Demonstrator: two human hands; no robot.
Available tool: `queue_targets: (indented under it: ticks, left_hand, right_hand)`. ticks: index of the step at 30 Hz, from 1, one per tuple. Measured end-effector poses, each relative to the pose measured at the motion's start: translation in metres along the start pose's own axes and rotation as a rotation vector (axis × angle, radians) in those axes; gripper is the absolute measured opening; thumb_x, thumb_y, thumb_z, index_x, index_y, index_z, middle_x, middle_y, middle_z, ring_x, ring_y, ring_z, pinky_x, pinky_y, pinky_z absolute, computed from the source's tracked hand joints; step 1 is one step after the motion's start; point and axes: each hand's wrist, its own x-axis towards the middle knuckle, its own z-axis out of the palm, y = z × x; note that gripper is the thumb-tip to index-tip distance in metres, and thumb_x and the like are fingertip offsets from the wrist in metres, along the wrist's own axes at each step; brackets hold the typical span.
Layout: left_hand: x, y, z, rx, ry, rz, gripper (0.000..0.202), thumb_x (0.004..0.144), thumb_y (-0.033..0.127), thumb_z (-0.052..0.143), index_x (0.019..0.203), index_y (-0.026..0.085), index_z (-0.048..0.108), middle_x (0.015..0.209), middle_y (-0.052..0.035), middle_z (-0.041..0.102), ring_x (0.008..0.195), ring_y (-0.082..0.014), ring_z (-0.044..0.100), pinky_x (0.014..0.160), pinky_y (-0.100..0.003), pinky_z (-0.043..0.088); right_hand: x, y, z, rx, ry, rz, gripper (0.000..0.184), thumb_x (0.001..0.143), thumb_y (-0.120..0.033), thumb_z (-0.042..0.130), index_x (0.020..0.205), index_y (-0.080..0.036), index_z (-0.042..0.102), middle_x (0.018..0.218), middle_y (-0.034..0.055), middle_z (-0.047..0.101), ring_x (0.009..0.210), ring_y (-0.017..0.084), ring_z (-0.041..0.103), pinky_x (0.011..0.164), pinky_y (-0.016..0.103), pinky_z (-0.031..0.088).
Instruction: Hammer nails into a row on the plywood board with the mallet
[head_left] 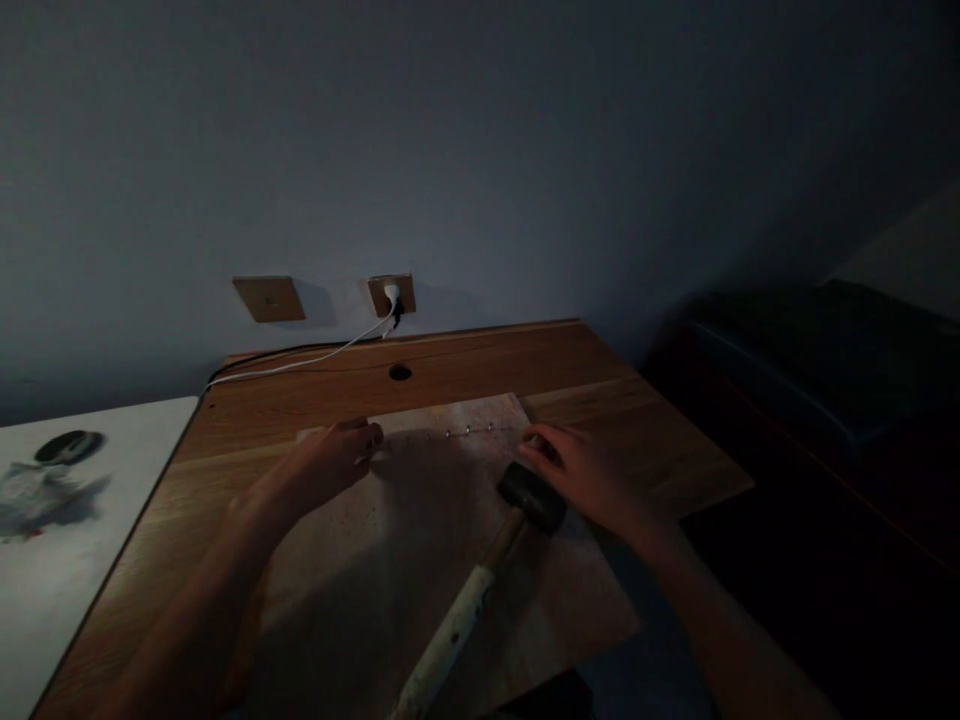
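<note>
At the board's (427, 500) far corners, left hand (349, 448) and right hand (571, 464) were curled, any hold indiscernible. A mallet (532, 498) was seen beside the right.

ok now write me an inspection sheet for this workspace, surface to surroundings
surface: wooden table, a board lying on it
job's things: mallet lying on the board, head beside the right hand; row of small shiny pieces near the board's far edge
clutter: dark round item and crumpled material on the white surface at left
hands: left hand and right hand at the board's far part, fingers curled, grips unclear
cables: white cable and black cable near the wall socket
surroundings: grey wall, dim light
</note>
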Motion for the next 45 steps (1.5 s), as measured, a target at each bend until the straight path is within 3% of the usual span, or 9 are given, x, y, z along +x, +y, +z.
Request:
queue_targets:
  ticks: [5,10,16,19,23,28,33,40,45]
  left_hand:
    - [-0.004,-0.022,0.004,-0.118,0.024,0.029,0.032,0.083,0.002,0.051,0.098,0.018,0.073,0.094,-0.006,0.076,0.082,-0.0194,0.073,0.075,-0.028,0.052]
    - [-0.004,-0.026,0.003,-0.168,0.03,-0.011,0.026,0.087,0.008,0.055,0.099,0.019,0.075,0.087,-0.0049,0.077,0.075,-0.0189,0.072,0.072,-0.028,0.051]
    - [0.009,-0.021,-0.005,-0.103,-0.056,0.021,0.016,0.091,0.019,0.067,0.104,0.021,0.077,0.087,-0.0035,0.078,0.075,-0.0196,0.072,0.07,-0.027,0.049]
    - [0.015,-0.016,-0.003,-0.103,-0.075,0.117,0.024,0.091,0.009,0.061,0.101,0.022,0.078,0.094,-0.0045,0.077,0.081,-0.0192,0.072,0.073,-0.026,0.049]
    - [0.014,-0.013,-0.001,-0.114,-0.059,0.199,0.025,0.09,0.005,0.057,0.086,0.02,0.077,0.085,-0.005,0.074,0.077,-0.0187,0.07,0.072,-0.027,0.049]
    - [0.013,-0.005,-0.003,0.011,-0.074,0.139,0.026,0.092,0.003,0.055,0.081,0.017,0.074,0.085,-0.0078,0.074,0.075,-0.0203,0.071,0.069,-0.029,0.05]
    - [0.017,0.003,-0.007,0.095,-0.045,0.078,0.016,0.098,0.02,0.066,0.086,0.016,0.074,0.091,-0.0116,0.076,0.083,-0.0271,0.074,0.072,-0.032,0.052]
    - [0.02,0.002,-0.002,-0.043,-0.067,0.145,0.024,0.094,0.004,0.057,0.089,0.018,0.076,0.093,-0.0088,0.076,0.081,-0.0222,0.072,0.069,-0.029,0.046]
    - [0.026,0.003,0.006,-0.095,-0.059,0.187,0.025,0.087,0.0,0.058,0.08,0.016,0.075,0.084,-0.0086,0.074,0.074,-0.0212,0.069,0.068,-0.03,0.045]
  right_hand:
    - [0.056,-0.01,0.02,-0.139,-0.075,-0.069,0.015,0.103,-0.027,0.067,0.111,-0.015,0.072,0.11,0.0145,0.08,0.106,0.028,0.074,0.092,0.034,0.054]
    - [0.079,-0.013,0.032,-0.259,-0.134,-0.11,0.015,0.105,-0.023,0.061,0.1,-0.015,0.073,0.099,0.0161,0.079,0.097,0.03,0.074,0.086,0.036,0.053]
    - [0.081,-0.018,0.035,-0.28,-0.162,-0.225,0.026,0.102,-0.004,0.051,0.106,-0.018,0.072,0.109,0.0111,0.074,0.103,0.024,0.069,0.09,0.031,0.048]
    - [0.083,-0.022,0.037,-0.267,-0.177,-0.255,0.022,0.102,-0.005,0.054,0.105,-0.016,0.074,0.106,0.0113,0.074,0.103,0.024,0.069,0.091,0.032,0.047]
    - [0.088,-0.024,0.041,-0.25,-0.195,-0.252,0.011,0.103,-0.015,0.063,0.101,-0.016,0.074,0.099,0.0101,0.077,0.098,0.024,0.072,0.088,0.031,0.048]
    - [0.089,-0.031,0.039,-0.263,-0.217,-0.253,0.014,0.104,-0.014,0.062,0.099,-0.016,0.075,0.099,0.0114,0.079,0.095,0.025,0.073,0.084,0.03,0.048]
    - [0.089,-0.048,0.031,-0.249,-0.232,-0.277,0.023,0.104,-0.008,0.056,0.108,-0.016,0.077,0.109,0.0126,0.079,0.1,0.024,0.074,0.087,0.03,0.048]
    - [0.1,-0.062,0.037,-0.219,-0.315,-0.261,0.019,0.101,-0.009,0.063,0.101,-0.013,0.082,0.103,0.0144,0.085,0.1,0.024,0.077,0.085,0.028,0.05]
    - [0.097,-0.065,0.039,-0.248,-0.331,-0.282,0.023,0.101,-0.007,0.059,0.103,-0.01,0.082,0.103,0.0177,0.083,0.099,0.027,0.077,0.084,0.03,0.05]
